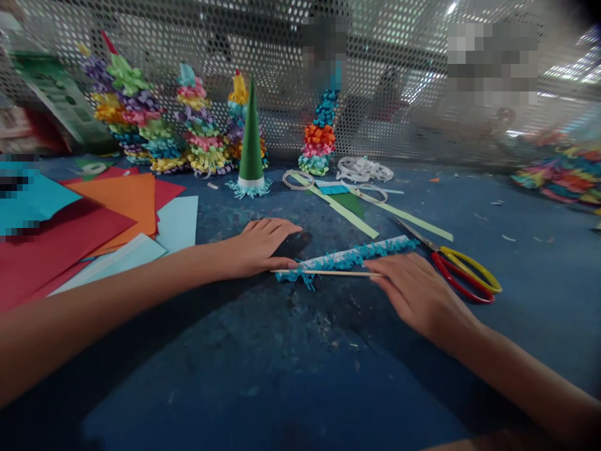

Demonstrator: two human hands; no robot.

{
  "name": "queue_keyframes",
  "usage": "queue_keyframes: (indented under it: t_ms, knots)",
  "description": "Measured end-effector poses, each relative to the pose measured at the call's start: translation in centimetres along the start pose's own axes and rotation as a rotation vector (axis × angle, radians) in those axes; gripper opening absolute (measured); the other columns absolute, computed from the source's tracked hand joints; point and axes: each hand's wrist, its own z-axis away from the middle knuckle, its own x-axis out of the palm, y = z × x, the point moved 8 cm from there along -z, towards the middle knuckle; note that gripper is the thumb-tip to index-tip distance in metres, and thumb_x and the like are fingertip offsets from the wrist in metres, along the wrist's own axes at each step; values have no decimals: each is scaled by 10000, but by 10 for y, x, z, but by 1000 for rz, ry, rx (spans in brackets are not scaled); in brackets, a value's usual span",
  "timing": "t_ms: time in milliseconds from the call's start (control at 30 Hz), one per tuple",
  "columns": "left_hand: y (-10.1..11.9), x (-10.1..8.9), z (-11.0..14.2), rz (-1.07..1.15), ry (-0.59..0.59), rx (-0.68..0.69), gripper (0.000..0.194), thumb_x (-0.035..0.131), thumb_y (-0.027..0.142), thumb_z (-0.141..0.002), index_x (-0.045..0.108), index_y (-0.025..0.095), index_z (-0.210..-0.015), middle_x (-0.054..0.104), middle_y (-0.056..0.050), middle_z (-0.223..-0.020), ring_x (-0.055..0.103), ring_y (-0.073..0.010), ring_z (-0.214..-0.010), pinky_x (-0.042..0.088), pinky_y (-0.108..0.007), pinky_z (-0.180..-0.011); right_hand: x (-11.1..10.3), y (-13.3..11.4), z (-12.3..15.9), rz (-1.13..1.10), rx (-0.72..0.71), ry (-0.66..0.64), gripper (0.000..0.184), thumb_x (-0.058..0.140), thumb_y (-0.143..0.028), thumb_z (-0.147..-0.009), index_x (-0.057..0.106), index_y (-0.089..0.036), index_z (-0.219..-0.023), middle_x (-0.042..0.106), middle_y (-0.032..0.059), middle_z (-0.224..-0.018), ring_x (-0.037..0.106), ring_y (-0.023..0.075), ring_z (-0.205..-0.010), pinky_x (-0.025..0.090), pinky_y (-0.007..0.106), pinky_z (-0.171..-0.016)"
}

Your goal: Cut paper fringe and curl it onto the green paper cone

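Bare forearms (113,291) stretch from me across a scuffed blue desk (263,382), with a fan of coloured paper sheets (117,210) at my left and a perforated metal screen (399,81) beyond. Paper-curl towers (201,125) and a green paper cone (251,141) stand before the screen. My left hand (260,247) and right hand (413,291) lie open and flat, neither clenched nor closed around anything. Between them, a thin wooden skewer (323,272) lies along a blue fringed paper strip (347,258), its long axis running crosswise from my left to my right, the strip's right end angled slightly away from me. My left fingertips meet the strip's left end; my right fingers rest across the skewer's right end. Red-and-yellow-handled scissors (464,275) lie just beside my right hand.
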Motion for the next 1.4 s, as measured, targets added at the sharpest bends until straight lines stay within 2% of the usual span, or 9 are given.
queue_keyframes:
  t_ms: [133, 367, 467, 567, 667, 767, 1067, 1267, 1400]
  knots:
    - [0, 1, 0, 28, -24, -25, 808, 405, 717, -969, 287, 200, -1579, 343, -194, -1632, 298, -379, -1499, 263, -557, -1193, -11, 14, 25, -15, -63, -79, 291, 502, -99, -990, 686, -212, -1185, 734, 69, -1004, 659, 229, -891, 489, 370, -797]
    - [1, 2, 1, 24, -12, -23, 782, 411, 693, -979, 314, 188, -1569, 354, -183, -1628, 318, -373, -1486, 254, -519, -1198, -39, 55, 33, -98, 106, 11, 281, 535, -150, -981, 693, -338, -1118, 742, 23, -985, 687, 253, -941, 526, 397, -839]
    - [1, 2, 0, 38, -2, -21, 701, 367, 635, -1016, 324, 197, -1561, 376, -165, -1619, 341, -353, -1475, 264, -518, -1195, -35, 49, 17, -60, 127, 74, 292, 550, -142, -981, 711, -319, -1148, 727, 44, -994, 681, 262, -950, 523, 406, -841]
    - [2, -1, 2, 68, 2, -37, 586, 322, 522, -1053, 361, 192, -1536, 398, -152, -1607, 359, -331, -1470, 277, -520, -1194, -17, 31, 0, -50, 52, 71, 264, 546, -133, -995, 715, -242, -1164, 718, 77, -998, 671, 252, -914, 515, 413, -824]
    - [4, -1, 8, 98, -40, -37, 516, 394, 430, -1037, 407, 196, -1497, 382, -150, -1621, 326, -333, -1496, 266, -542, -1204, -3, 20, -8, -87, -11, 55, 262, 541, -97, -994, 708, -195, -1169, 721, 95, -996, 666, 241, -901, 517, 402, -808]
    - [8, -2, 14, 107, -60, 13, 459, 463, 410, -1018, 468, 234, -1442, 388, -132, -1626, 306, -334, -1512, 257, -564, -1205, 3, 23, -4, -127, 19, 18, 245, 546, -109, -997, 704, -188, -1167, 722, 99, -1015, 666, 241, -917, 517, 409, -820]
    - [8, 2, 17, 76, -20, 64, 404, 452, 407, -1044, 504, 257, -1416, 447, -108, -1595, 323, -326, -1510, 263, -558, -1193, 10, 37, 13, -228, 141, -102, 252, 523, -159, -1009, 698, -289, -1134, 718, 49, -1070, 665, 244, -1006, 492, 425, -877]
    - [8, 1, 17, 75, -6, 84, 417, 432, 424, -1046, 516, 247, -1414, 449, -119, -1589, 343, -337, -1500, 280, -552, -1185, -4, 35, 4, -210, 160, -2, 227, 543, -153, -1008, 672, -279, -1146, 698, 53, -1038, 663, 234, -979, 499, 400, -869]
    - [9, 0, 18, 76, 3, 87, 413, 438, 421, -1046, 514, 258, -1417, 443, -109, -1596, 344, -334, -1499, 284, -556, -1184, -2, 29, 0, -154, 152, -9, 233, 545, -148, -1005, 685, -280, -1136, 713, 48, -1035, 672, 237, -959, 489, 407, -841]
